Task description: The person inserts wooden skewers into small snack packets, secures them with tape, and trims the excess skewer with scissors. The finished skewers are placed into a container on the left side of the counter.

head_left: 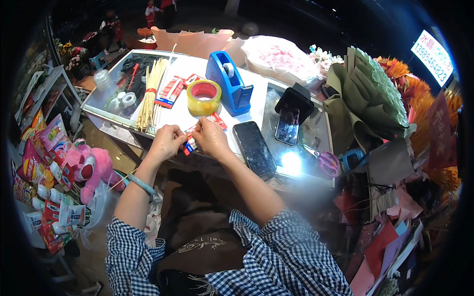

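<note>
The right hand [211, 138] grips a red-white packet [191, 143], perhaps steadying it, tape roll [203, 105] at twelve o'clock; left hand's [168, 142] grip, I cannot tell.

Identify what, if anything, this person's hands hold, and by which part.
A small red-and-white packet: the left hand is at its left edge, the right hand grips its right side. Exact contacts are partly hidden.

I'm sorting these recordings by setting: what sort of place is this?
Probably a flower or gift stall, judging by the pink bouquet in pale wrapping, the green-wrapped bouquet and the coloured sheets at lower right.
</note>
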{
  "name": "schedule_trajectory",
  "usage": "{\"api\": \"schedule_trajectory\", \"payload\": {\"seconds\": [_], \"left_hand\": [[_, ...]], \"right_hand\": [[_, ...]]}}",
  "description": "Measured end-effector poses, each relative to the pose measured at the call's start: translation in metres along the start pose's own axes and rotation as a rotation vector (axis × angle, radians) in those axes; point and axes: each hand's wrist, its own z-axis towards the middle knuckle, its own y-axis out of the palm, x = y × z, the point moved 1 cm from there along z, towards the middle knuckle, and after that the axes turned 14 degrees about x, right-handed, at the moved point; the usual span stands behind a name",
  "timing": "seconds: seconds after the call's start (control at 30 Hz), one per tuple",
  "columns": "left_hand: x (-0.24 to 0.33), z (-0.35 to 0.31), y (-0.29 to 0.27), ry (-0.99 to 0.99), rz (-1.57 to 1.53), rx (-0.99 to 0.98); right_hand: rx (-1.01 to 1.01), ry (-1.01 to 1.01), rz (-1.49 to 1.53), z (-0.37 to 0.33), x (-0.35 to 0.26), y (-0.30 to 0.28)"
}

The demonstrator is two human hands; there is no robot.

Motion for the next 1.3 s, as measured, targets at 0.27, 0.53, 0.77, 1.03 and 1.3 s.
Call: {"api": "schedule_trajectory", "payload": {"seconds": [0.27, 0.53, 0.77, 1.03, 1.3], "left_hand": [[0.005, 0.001, -0.002, -0.040, -0.039, -0.017], [0.003, 0.003, -0.002, -0.024, 0.032, 0.004], [0.006, -0.005, 0.000, 0.107, 0.227, 0.133], [0.027, -0.024, 0.003, 0.115, 0.342, 0.243], [0.030, -0.037, 0.006, 0.338, 0.337, 0.362]], "right_hand": [[-0.071, -0.028, -0.069, -0.009, 0.004, -0.016], [-0.120, -0.192, -0.272, -0.016, -0.008, -0.039], [-0.191, -0.840, -0.352, 0.007, -0.016, -0.016], [-0.587, -0.660, -0.440, 0.036, -0.025, -0.015], [-0.525, -0.715, -0.346, 0.026, -0.013, -0.014]]}}
